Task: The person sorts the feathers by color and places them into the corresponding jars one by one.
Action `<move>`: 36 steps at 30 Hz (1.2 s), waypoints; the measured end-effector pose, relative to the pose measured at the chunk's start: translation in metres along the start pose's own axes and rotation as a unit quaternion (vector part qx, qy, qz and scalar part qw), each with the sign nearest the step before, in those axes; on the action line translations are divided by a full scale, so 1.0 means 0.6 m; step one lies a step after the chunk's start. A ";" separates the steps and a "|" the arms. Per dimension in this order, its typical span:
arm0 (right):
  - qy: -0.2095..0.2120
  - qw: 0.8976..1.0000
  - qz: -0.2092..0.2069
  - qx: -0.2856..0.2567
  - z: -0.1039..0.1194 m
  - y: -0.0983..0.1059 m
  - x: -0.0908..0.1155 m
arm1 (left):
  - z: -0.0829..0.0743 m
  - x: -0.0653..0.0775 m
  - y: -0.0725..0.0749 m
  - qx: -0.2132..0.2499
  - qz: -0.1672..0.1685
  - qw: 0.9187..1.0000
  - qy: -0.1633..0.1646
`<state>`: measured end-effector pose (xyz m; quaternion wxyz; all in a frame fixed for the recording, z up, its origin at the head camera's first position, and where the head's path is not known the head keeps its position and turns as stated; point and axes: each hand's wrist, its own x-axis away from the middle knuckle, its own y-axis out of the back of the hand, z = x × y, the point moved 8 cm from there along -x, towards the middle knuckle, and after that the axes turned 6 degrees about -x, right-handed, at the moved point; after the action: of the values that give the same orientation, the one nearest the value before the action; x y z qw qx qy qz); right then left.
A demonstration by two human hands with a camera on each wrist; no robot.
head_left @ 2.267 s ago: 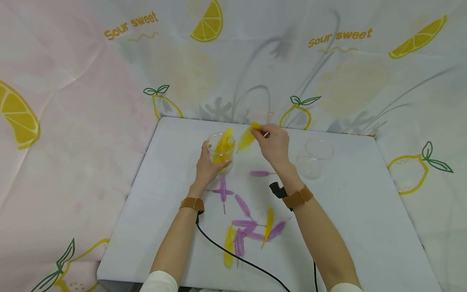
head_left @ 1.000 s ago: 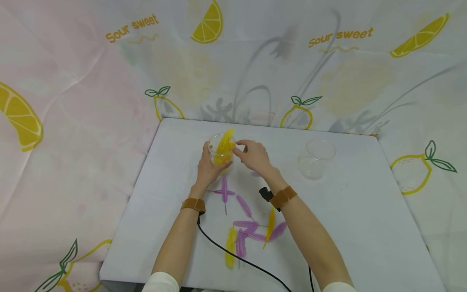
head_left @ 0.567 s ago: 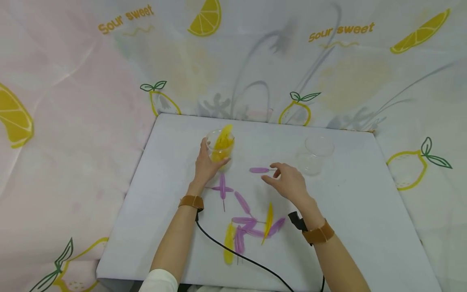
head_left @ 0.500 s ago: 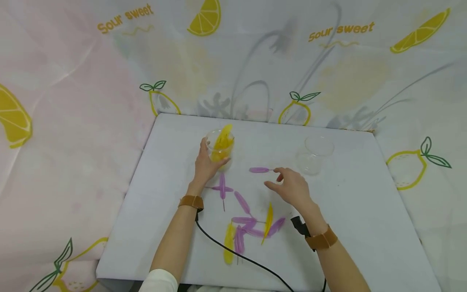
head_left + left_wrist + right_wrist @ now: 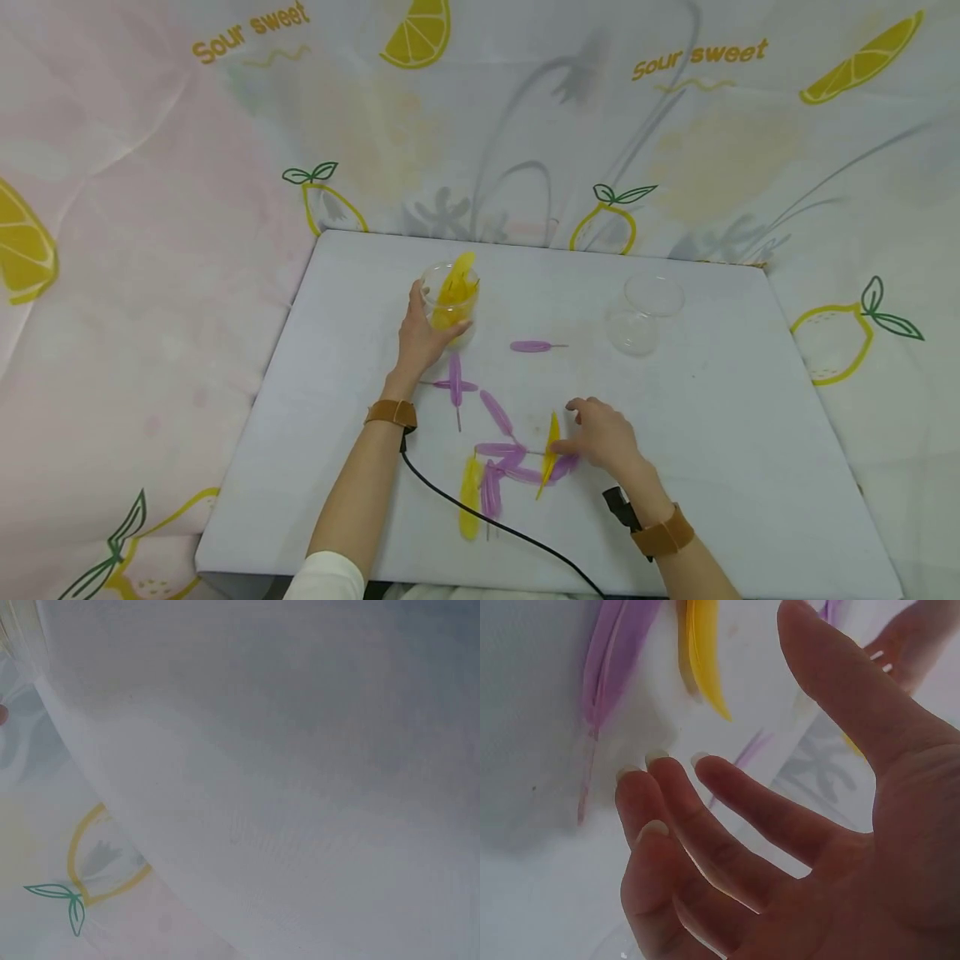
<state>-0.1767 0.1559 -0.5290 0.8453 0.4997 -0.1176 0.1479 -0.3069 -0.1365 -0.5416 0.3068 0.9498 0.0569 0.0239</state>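
Note:
At the back left of the table, my left hand (image 5: 422,337) grips a clear round jar (image 5: 450,312) with several yellow feathers (image 5: 456,287) standing in it. My right hand (image 5: 602,435) hovers over the loose feathers, fingers spread and holding nothing; the right wrist view shows these relaxed fingers (image 5: 720,855) apart from everything. Closest to its thumb lies a yellow feather (image 5: 551,446), with a purple feather (image 5: 619,660) beside it. Another yellow feather (image 5: 469,500) lies nearer the front edge. The left wrist view catches only a sliver of the jar (image 5: 22,634).
Several purple feathers (image 5: 491,492) are scattered across the middle of the white table (image 5: 750,467). A lone purple feather (image 5: 531,346) lies farther back. Two clear round pieces, a container (image 5: 633,333) and a ring-like one (image 5: 655,296), stand at back right. A black cable (image 5: 495,529) crosses the front.
My right hand carried a yellow feather to the jar, let it go there, then drew back to the right and came down over the loose feathers. The left hand stayed on the jar.

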 end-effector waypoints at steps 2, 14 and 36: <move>0.001 1.000 0.005 0.001 0.000 -0.011 -0.002 | 0.001 0.000 0.000 -0.001 -0.001 1.000 -0.001; -0.011 1.000 -0.005 -0.028 -0.002 -0.046 -0.012 | 0.000 0.001 -0.004 -0.007 0.003 1.000 0.000; 0.131 0.969 -0.153 -0.144 0.071 0.114 0.006 | -0.001 0.000 0.000 -0.007 0.003 1.000 0.003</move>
<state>-0.2005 0.1503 -0.4525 0.9291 0.3610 0.0515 0.0624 -0.3067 -0.1361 -0.5413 0.3130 0.9477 0.0547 0.0282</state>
